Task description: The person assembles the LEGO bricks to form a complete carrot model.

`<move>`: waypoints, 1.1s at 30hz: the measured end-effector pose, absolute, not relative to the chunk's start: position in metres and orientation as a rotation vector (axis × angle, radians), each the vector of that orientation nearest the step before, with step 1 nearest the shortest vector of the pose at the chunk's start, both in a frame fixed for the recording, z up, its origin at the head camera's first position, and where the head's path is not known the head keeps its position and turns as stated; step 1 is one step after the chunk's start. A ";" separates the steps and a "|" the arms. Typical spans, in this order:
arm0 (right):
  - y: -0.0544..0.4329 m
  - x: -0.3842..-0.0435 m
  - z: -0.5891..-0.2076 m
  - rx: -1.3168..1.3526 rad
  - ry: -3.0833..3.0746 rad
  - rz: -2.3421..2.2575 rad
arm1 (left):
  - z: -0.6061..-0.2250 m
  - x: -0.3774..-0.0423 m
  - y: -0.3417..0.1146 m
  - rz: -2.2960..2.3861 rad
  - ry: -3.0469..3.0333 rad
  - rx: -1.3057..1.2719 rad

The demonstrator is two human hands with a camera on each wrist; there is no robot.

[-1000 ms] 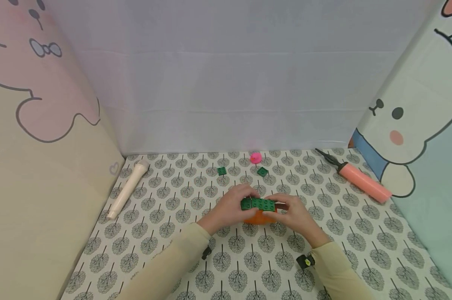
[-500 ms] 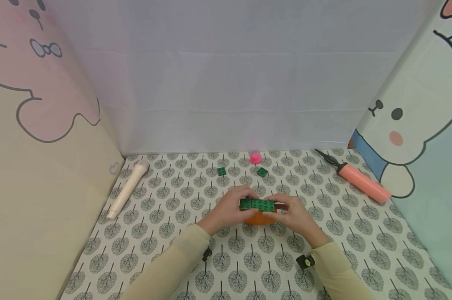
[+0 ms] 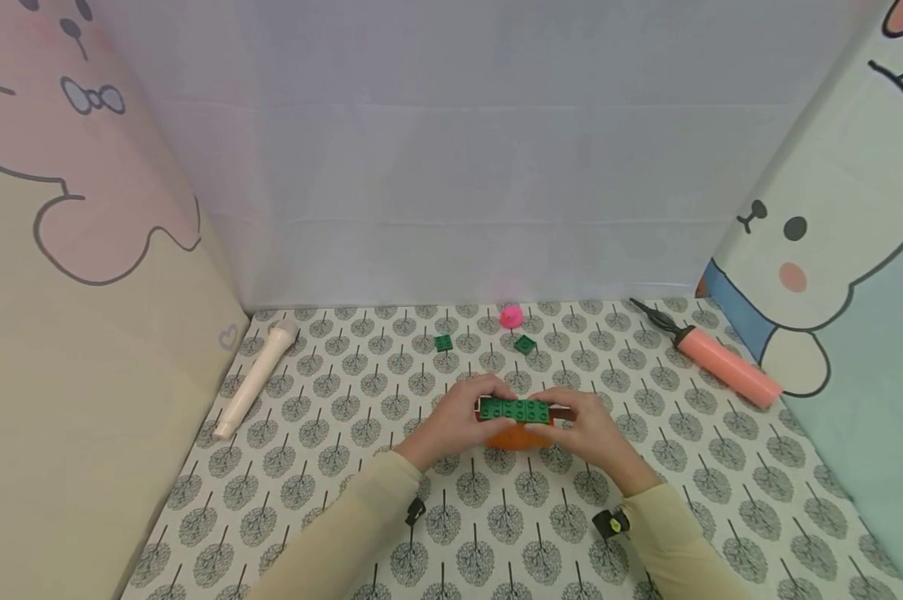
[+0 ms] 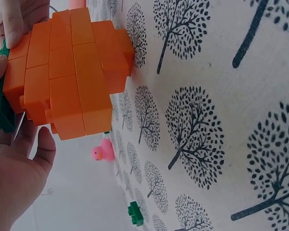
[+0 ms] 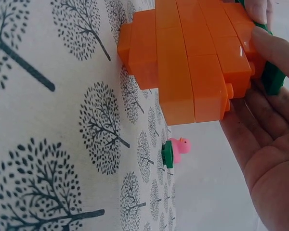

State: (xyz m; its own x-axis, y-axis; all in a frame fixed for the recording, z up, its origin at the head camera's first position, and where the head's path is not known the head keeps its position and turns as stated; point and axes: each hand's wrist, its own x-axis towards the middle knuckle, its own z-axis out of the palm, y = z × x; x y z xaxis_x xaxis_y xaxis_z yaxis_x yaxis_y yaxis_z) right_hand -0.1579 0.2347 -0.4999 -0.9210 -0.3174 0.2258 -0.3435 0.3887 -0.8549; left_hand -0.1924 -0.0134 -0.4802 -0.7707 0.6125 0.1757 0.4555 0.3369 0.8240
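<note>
A rounded build of stacked orange toy bricks [image 3: 509, 439] stands on the tablecloth, narrow at its base. Across its top runs a row of green toy bricks [image 3: 514, 411]. My left hand [image 3: 462, 417] pinches the left end of this row between thumb and fingers. At the other end my right hand [image 3: 577, 423] pinches the green row the same way. In the left wrist view a green brick [image 4: 2, 113] juts past the orange side, by the left hand's thumb. The right wrist view shows a green brick [image 5: 273, 79] overhanging in the right hand.
Two loose green bricks, one left [image 3: 443, 342] and one right [image 3: 524, 344], lie behind the build, with a pink rubber duck [image 3: 511, 317] farther back. A whitish stick-shaped object [image 3: 256, 379] lies far left, a coral hand pump [image 3: 724, 364] far right. Fabric walls enclose the table.
The left part of the green row has shifted slightly and now lines up with the right part, where a small offset showed before. Both hands stay nearly in place.
</note>
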 end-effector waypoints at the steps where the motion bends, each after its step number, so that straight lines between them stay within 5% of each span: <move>1: 0.235 -0.158 -0.499 0.616 -2.598 1.608 | -0.480 -0.192 -0.013 1.413 2.426 0.974; 33: 0.233 -0.158 -0.498 0.610 -2.624 1.601 | -0.497 -0.187 -0.015 1.487 2.445 0.826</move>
